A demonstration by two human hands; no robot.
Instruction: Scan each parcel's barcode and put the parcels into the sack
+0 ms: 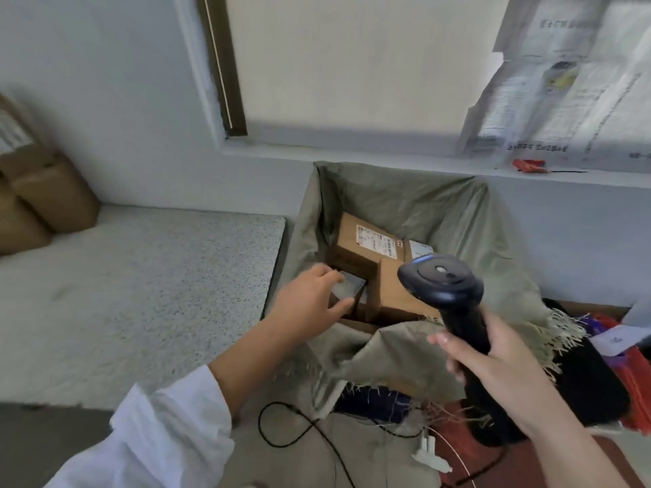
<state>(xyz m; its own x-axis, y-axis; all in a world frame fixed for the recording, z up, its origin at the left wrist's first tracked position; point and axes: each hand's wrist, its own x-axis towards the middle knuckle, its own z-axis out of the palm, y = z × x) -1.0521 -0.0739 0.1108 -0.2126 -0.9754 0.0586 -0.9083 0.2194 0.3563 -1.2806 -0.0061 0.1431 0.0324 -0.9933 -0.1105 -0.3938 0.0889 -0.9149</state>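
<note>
**A:** How are the hands seen?

**B:** The left hand (310, 301) is extended into the mouth of the sack (387, 184). A small parcel (350, 288) with a greyish top is pinched between its thumb and curled fingers, though that spot is blurred. The right hand (500, 361) is wrapped round the handle of the black scanner (440, 281), which is held upright over the sack's near rim.

**A:** Where are the parcels found?

**B:** Two brown boxes are seen inside the olive-green sack. A labelled box (366, 244) is lying toward the far side with its white label facing up. A plain box (394, 297) is set just beside it, partly hidden behind the scanner's head. The small parcel is held to their left, low in the opening.

**A:** What else is noted?

**B:** The sack is placed against the wall, just right of a speckled counter (141, 294). Brown cartons (45, 202) are stacked at the counter's far left. Newspaper (563, 82) is stuck over the window. A black cable (299, 427) is looped on the floor beside the white sleeve (158, 434) of the left arm.
</note>
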